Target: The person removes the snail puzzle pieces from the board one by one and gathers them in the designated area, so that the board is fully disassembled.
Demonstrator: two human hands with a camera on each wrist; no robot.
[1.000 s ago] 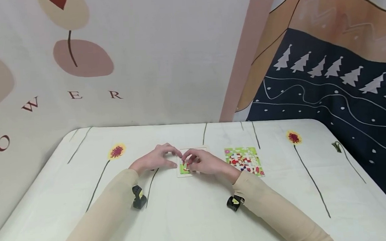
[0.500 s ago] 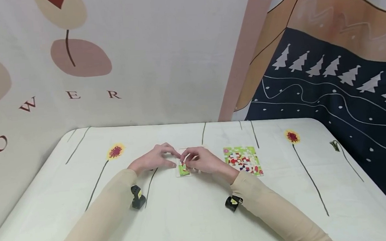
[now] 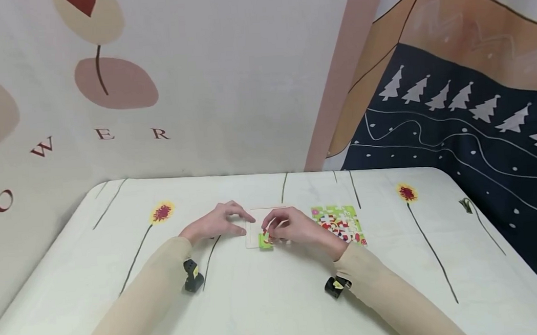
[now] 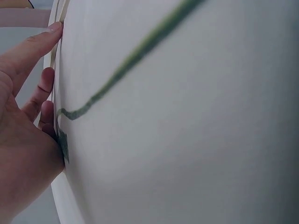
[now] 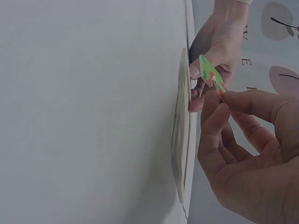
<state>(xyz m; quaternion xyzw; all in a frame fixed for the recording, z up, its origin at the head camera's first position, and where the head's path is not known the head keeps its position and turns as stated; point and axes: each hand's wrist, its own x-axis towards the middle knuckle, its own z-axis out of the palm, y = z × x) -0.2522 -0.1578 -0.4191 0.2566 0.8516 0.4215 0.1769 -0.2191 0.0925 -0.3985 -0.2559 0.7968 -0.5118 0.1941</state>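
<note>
A green-and-red jigsaw piece (image 3: 265, 241) is pinched between the thumb and fingers of my right hand (image 3: 302, 229). In the right wrist view the jigsaw piece (image 5: 209, 72) is tilted and raised off a flat pale puzzle board (image 5: 181, 126). That board (image 3: 253, 232) lies on the table, partly covered by my right hand in the head view. At its left edge rests my left hand (image 3: 217, 223), thumb and forefinger spread apart, holding nothing that I can see. The left wrist view shows the fingers of my left hand (image 4: 28, 102) beside the board's edge.
Right of the board lies a colourful jigsaw (image 3: 345, 216) with white gaps in its picture; my right wrist hides part of it. A white cloth printed with flowers covers the table (image 3: 249, 302). A patterned curtain (image 3: 226, 88) hangs behind the far edge.
My right hand has moved slightly right, away from my left hand, carrying the jigsaw piece along. More of the board's bare surface now shows. My left hand has stayed at the board's left edge.
</note>
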